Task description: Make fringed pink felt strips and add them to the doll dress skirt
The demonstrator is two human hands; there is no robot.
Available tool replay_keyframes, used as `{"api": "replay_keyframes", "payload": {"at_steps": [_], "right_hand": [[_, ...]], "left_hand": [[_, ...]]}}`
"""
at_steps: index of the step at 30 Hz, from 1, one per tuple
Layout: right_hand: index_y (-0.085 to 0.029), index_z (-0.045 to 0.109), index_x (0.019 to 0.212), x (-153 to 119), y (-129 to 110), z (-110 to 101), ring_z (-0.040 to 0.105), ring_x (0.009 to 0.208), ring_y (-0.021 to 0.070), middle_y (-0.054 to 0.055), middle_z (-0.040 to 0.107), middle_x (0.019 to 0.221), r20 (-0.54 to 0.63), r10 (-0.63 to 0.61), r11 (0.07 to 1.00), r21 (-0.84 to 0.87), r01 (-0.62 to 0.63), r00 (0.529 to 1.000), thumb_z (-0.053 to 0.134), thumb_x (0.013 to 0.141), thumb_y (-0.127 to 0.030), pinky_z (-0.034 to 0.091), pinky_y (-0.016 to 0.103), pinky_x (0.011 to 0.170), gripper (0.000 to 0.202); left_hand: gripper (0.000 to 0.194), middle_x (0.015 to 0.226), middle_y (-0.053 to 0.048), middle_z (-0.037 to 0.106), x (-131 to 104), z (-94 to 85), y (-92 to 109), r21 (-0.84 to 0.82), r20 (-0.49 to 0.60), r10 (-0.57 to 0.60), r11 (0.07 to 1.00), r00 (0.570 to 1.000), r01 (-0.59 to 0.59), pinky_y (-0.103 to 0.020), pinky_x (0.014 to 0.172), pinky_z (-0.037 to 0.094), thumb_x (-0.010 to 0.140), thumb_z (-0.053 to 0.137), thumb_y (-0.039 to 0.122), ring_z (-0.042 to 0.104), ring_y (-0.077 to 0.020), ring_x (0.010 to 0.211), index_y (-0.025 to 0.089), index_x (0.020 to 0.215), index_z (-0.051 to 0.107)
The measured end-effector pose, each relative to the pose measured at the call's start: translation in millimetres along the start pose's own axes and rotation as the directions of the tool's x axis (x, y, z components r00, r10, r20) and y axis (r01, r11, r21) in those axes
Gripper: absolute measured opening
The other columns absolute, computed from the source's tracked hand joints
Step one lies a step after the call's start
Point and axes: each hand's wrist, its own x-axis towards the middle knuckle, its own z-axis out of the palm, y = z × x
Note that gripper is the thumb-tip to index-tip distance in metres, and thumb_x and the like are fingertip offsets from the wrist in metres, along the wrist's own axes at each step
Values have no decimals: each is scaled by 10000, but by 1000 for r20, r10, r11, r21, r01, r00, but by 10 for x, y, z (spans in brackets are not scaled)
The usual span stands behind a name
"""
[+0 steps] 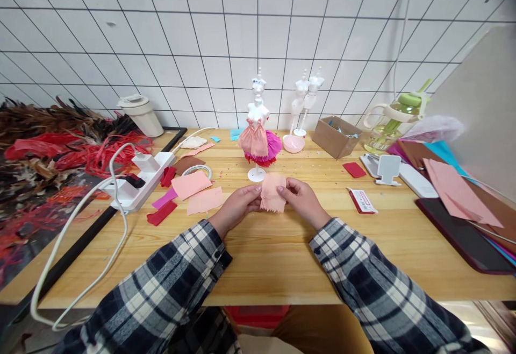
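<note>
Pale wood desk fills the near side. Over its middle, the left hand and right hand hold a pink sheet between them, fingers closed on its sides, right thumb across its front. Working this ragged-edged piece seems the step in hand; the next move likely calls for a light, even pinch. Left lie pink scraps; farther, a dressed mannequin, then tiled wall.

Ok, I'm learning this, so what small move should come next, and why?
Perhaps lift the pink paper to the right side of the little skirt: the left hand and right hand hold the paper, and the purple layer shows uncovered there.
</note>
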Motion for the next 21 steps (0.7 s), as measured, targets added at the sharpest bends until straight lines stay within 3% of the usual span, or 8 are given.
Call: {"api": "replay_keyframes", "payload": {"at_steps": [3,5,8,11,18,21], "right_hand": [[-187,527,707,-20,-30,21,461,595,115,-22,497,648,63,-6,1000,26,4,998,566,790,-501,405,237,571,327],[-180,544,732,-35,-45,36,459,603,114,-19,502,664,109,-15,998,57,9,994,570,790,-513,405,233,567,339],[-174,548,741,-47,-49,41,448,596,112,-17,491,663,121,-15,996,93,3,992,585,783,-532,399,231,548,362],[-181,531,724,-38,-25,21,444,588,113,-20,483,652,93,-2,994,107,-8,996,595,779,-536,392,231,531,365],[-211,519,803,29,90,-37,449,542,109,-39,476,647,-100,12,998,56,-6,995,538,830,-511,373,230,507,302],[-208,523,804,30,81,-40,430,542,109,-39,468,642,-94,16,998,67,-9,995,543,823,-500,368,232,507,293]], "left_hand": [[440,983,-80,688,-14,37,12,68,42,57,996,998,-60,-266,778,466,713,737,435,628,-172,855,141,1032,659],[448,989,-75,691,-13,49,8,111,14,63,992,998,-64,-246,760,456,680,777,379,625,-168,848,133,1036,661],[406,947,-72,693,5,27,-12,5,-51,45,999,998,-45,-253,748,467,692,772,357,621,-155,804,119,1004,667],[326,872,-64,682,23,-10,-23,-118,-84,38,992,996,-48,-258,729,492,721,750,348,614,-138,765,110,929,671],[272,827,-36,669,12,-2,20,-139,-169,-19,990,985,-5,-211,617,506,696,771,325,595,-99,674,138,873,685],[279,833,-30,670,5,8,37,-131,-122,-18,991,992,2,-201,650,508,696,774,308,600,-90,687,143,905,691]]}}
